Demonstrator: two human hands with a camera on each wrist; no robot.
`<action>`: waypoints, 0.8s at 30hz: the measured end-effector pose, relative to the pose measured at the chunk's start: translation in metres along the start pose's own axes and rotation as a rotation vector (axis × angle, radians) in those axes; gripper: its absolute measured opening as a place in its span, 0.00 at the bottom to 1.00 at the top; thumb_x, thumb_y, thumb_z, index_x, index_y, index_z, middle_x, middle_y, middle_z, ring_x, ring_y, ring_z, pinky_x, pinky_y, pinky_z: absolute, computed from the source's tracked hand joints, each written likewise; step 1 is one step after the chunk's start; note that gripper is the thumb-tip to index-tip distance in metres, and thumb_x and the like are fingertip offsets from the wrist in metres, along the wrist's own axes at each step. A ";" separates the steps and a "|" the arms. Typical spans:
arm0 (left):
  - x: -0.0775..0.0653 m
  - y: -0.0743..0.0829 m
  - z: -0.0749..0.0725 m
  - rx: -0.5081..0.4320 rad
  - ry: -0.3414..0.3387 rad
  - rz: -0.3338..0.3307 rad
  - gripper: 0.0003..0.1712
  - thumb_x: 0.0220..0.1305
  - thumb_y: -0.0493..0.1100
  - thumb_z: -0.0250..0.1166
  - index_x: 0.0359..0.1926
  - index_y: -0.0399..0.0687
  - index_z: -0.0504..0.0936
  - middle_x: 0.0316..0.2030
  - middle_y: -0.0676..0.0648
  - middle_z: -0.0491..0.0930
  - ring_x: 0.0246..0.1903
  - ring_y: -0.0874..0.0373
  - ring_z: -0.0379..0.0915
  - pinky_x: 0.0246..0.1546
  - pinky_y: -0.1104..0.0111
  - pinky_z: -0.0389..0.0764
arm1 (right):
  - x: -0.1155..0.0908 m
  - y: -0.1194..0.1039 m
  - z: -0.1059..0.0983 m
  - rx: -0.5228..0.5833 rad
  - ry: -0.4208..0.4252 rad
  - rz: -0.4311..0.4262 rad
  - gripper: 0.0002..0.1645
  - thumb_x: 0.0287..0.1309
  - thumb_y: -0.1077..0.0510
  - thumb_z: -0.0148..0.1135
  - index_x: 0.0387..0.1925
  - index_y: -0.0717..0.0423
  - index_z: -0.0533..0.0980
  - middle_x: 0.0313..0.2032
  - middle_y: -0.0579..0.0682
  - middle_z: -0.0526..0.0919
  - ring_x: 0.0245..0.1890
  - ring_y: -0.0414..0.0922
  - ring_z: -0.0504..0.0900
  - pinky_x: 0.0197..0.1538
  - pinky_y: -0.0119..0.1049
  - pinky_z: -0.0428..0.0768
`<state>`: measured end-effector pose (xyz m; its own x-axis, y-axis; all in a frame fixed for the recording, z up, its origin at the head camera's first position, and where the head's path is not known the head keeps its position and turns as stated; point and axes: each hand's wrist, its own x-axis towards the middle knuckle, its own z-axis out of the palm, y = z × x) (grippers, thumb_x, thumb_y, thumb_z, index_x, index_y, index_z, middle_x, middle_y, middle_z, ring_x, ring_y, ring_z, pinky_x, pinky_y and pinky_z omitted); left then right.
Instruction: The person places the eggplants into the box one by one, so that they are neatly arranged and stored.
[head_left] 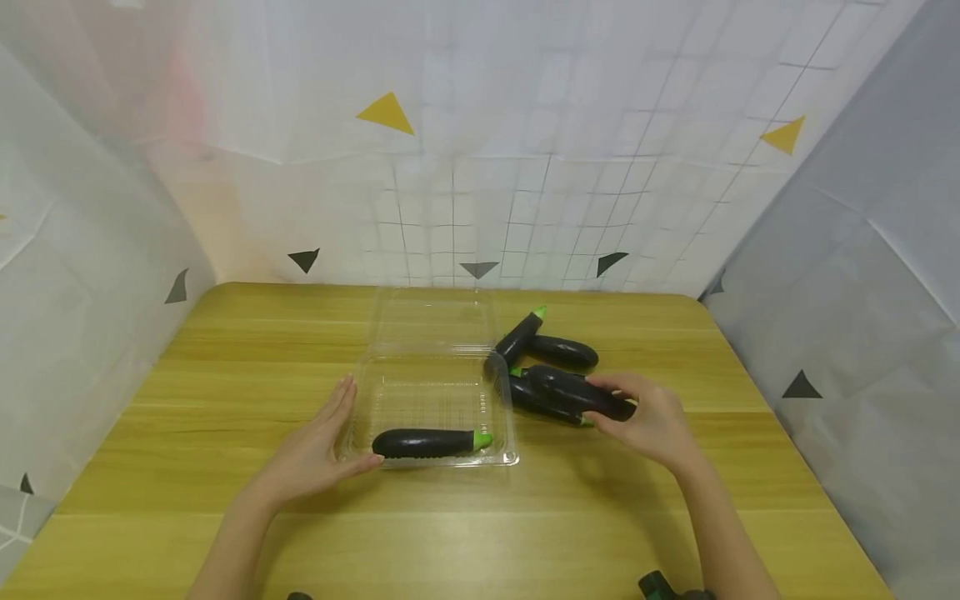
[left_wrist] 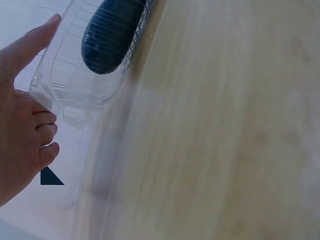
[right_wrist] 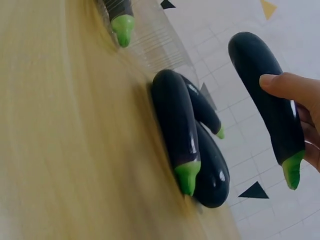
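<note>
A clear plastic clamshell container (head_left: pixel 501 417) lies with its lid (head_left: pixel 435 321) folded back behind it. One dark eggplant (head_left: pixel 423 443) with a green cap lies inside along the front wall. My left hand (head_left: pixel 322 450) spans the container's front left corner, its fingers along the left side and its thumb at the front rim. To the right, my right hand (head_left: pixel 648 417) holds another eggplant (right_wrist: pixel 267 90) between thumb and fingers, raised over the loose eggplants. In the right wrist view its green cap points down.
Several loose eggplants (head_left: pixel 564 352) lie heaped against the container's right side. The wooden table (head_left: pixel 450 533) runs back to a white sheet wall (head_left: pixel 247 208), and pale sheets rise on both sides. A dark object (head_left: pixel 656 583) shows at the bottom edge.
</note>
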<state>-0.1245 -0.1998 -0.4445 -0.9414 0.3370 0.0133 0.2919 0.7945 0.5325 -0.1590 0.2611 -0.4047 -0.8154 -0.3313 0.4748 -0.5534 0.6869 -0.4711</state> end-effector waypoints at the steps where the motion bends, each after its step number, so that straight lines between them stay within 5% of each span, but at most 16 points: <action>1: 0.000 0.000 0.000 -0.001 0.000 0.001 0.64 0.54 0.73 0.60 0.76 0.47 0.37 0.75 0.40 0.36 0.68 0.35 0.50 0.52 0.41 0.72 | 0.001 -0.001 0.000 0.008 0.012 -0.007 0.27 0.35 0.60 0.81 0.43 0.53 0.83 0.39 0.42 0.85 0.36 0.38 0.83 0.40 0.22 0.79; 9: 0.000 -0.001 0.000 -0.003 0.001 0.008 0.64 0.55 0.73 0.61 0.76 0.46 0.37 0.75 0.40 0.36 0.69 0.36 0.48 0.54 0.42 0.71 | 0.007 -0.011 -0.006 0.045 0.053 -0.103 0.28 0.33 0.62 0.81 0.44 0.54 0.83 0.39 0.44 0.85 0.35 0.39 0.83 0.39 0.20 0.78; 24: 0.000 -0.002 0.001 -0.016 0.000 0.012 0.64 0.55 0.71 0.62 0.76 0.47 0.36 0.75 0.40 0.35 0.68 0.36 0.49 0.52 0.44 0.74 | 0.016 -0.028 -0.008 0.030 0.066 -0.148 0.29 0.32 0.61 0.81 0.44 0.53 0.83 0.38 0.44 0.85 0.34 0.41 0.84 0.39 0.21 0.79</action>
<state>-0.1251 -0.2008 -0.4465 -0.9379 0.3463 0.0191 0.3000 0.7824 0.5458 -0.1556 0.2418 -0.3777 -0.7123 -0.3835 0.5878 -0.6721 0.6140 -0.4139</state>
